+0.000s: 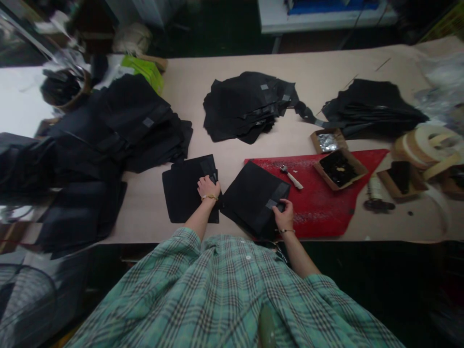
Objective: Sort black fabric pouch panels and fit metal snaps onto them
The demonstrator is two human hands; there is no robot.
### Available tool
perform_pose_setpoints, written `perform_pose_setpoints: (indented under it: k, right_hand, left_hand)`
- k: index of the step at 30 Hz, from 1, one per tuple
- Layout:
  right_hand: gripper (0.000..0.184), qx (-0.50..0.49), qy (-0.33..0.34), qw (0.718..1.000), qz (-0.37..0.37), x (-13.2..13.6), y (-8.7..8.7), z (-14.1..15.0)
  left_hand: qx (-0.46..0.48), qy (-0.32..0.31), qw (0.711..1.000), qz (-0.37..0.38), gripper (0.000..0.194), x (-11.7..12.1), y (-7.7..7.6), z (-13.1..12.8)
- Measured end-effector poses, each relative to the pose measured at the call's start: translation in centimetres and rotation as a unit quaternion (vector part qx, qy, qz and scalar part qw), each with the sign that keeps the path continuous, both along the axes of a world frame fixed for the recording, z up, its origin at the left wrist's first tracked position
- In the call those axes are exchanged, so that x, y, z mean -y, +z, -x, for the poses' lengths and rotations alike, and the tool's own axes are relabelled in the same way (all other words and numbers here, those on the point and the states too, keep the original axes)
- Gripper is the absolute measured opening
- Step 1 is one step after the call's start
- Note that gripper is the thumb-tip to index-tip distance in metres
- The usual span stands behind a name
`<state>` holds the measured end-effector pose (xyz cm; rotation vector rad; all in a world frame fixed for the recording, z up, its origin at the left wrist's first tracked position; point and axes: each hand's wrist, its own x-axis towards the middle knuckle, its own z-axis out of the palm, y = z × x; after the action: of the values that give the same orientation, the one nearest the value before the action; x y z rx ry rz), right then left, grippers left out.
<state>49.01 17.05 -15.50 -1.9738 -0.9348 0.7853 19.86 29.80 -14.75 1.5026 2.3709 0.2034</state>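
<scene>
My left hand (209,188) is palm down on the right side of a small stack of black fabric pieces (183,193), its bent fingers closed at the edge by a grey patch. With thumb and fingers, my right hand (284,215) pinches the right edge of another black fabric piece (250,195), close to its grey patches. That piece lies at a slant, partly over a red sheet (319,212), its left corner almost meeting the left stack. A small tool with a white handle (293,179) rests on the red sheet beyond my right hand.
Heaps of black pieces lie at left (134,121), far middle (239,106) and far right (373,108). Open boxes, one with small black parts (337,169) and one with shiny parts (327,142), stand on the right. Tape rolls (431,145) are beyond them. The table's front edge (145,241) is near my body.
</scene>
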Motion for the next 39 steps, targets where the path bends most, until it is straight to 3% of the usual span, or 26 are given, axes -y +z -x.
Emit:
perform_pose_setpoints:
  k: [6, 10, 21, 27, 30, 33, 35, 37, 39]
  right_hand:
    - [0.034, -0.013, 0.032, 0.999, 0.034, -0.2, 1.7, 0.4]
    - [0.034, -0.023, 0.025, 0.999, 0.028, -0.4, 2.0, 0.4]
    - [0.043, -0.081, -0.002, 0.996, 0.026, -0.2, 0.0, -0.3]
    - [0.042, -0.101, -0.001, 0.995, 0.024, 0.0, 0.0, -0.2]
    - [0.041, -0.116, 0.015, 0.993, 0.024, 0.0, 0.7, 0.2]
    - [0.043, -0.140, 0.024, 0.990, 0.009, -0.2, 1.4, 0.8]
    - [0.045, -0.159, 0.019, 0.987, 0.000, -0.4, 1.7, 1.1]
    - [0.048, -0.157, 0.017, 0.987, 0.011, -0.6, 1.6, 1.2]
    - [0.048, -0.139, 0.010, 0.990, 0.032, -0.7, 1.0, 1.0]
  left_hand:
    - [-0.024, 0.040, 0.999, -0.017, 0.035, -0.7, -0.4, -0.4]
    - [-0.014, 0.027, 0.999, -0.024, 0.043, -1.0, -0.4, 0.1]
    - [0.061, 0.015, 0.998, 0.022, 0.045, -2.3, -0.7, 2.2]
    - [0.071, 0.003, 0.997, 0.036, 0.033, -3.0, 2.2, 4.2]
    - [0.035, -0.004, 0.999, -0.015, 0.037, -2.5, 4.5, 3.0]
    - [0.056, -0.095, 0.993, -0.042, 0.036, 0.1, 6.4, -2.1]
    - [0.121, -0.203, 0.971, -0.016, 0.034, 2.6, 7.0, -6.8]
    - [0.217, -0.353, 0.909, 0.047, 0.030, 4.9, 6.9, -10.6]
    - [0.286, -0.446, 0.843, 0.092, 0.030, 6.0, 6.2, -12.3]
